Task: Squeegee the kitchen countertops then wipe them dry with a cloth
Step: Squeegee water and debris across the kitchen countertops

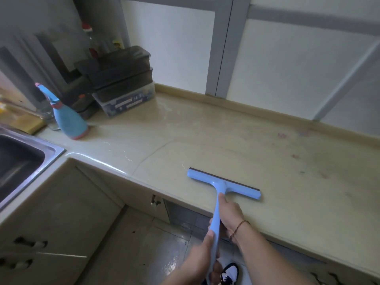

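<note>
Both hands, left and right, grip the squeegee handle, blade on the countertop.

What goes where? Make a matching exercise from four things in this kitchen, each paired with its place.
Things:
1. squeegee
2. spray bottle
3. sink
4. stacked containers

Places:
A. far left, set into the counter
B. back corner by the wall
C. near the front counter edge, held by both hands
D. standing just right of the sink

Pairs: 1-C, 2-D, 3-A, 4-B

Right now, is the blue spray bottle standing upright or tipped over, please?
Upright: the spray bottle stands on its base on the countertop, nozzle topmost.
</note>
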The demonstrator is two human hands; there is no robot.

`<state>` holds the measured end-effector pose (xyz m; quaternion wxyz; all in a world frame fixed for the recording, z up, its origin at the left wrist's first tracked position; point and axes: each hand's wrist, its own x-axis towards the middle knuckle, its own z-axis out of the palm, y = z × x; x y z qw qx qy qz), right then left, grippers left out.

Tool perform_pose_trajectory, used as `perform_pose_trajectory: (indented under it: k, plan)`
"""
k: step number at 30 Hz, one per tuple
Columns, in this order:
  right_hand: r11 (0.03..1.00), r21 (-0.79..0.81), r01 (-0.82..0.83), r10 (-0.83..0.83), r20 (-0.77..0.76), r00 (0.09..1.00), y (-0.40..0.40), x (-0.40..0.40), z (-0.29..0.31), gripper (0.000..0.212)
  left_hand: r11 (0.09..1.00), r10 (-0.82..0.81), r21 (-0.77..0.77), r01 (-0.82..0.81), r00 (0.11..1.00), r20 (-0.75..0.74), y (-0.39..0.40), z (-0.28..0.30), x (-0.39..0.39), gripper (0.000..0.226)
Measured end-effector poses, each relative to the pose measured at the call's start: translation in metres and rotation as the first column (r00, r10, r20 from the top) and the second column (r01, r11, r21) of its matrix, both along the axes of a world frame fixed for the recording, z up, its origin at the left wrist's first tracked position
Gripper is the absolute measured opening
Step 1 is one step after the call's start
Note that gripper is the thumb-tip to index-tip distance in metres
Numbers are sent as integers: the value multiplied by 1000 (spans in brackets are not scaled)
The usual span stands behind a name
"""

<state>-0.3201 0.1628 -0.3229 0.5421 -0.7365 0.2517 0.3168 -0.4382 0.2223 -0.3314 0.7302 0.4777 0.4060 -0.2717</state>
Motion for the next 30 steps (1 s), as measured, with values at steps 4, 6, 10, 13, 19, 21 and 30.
perform_pose_trajectory:
  k: [4,6,10,13,19,21,30]
  plan:
    - [999,11,-37,37,6,999,-3,2,2,52,996,89,-34,-88,996,18,-3,11,6,50]
    - [998,59,-31,30,16,999,-11,11,4,48,992,123,-23,-122,990,66,-7,18,18,44]
    - [995,83,-58,53,63,997,-44,48,12,50,996,54,-81,-47,995,82,-30,24,55,55]
    - [992,127,-20,11,72,997,-78,101,20,52,996,-26,-84,34,995,95,-58,35,106,54]
    - [991,86,106,-118,148,982,-143,227,17,39,986,-155,-31,164,970,189,-115,47,234,46]
    - [991,78,112,-124,172,977,-163,267,14,36,984,-167,-32,176,968,185,-134,46,276,45]
    - [992,-119,-48,76,251,965,-192,368,-9,39,993,-88,-60,98,984,153,-179,35,369,43]
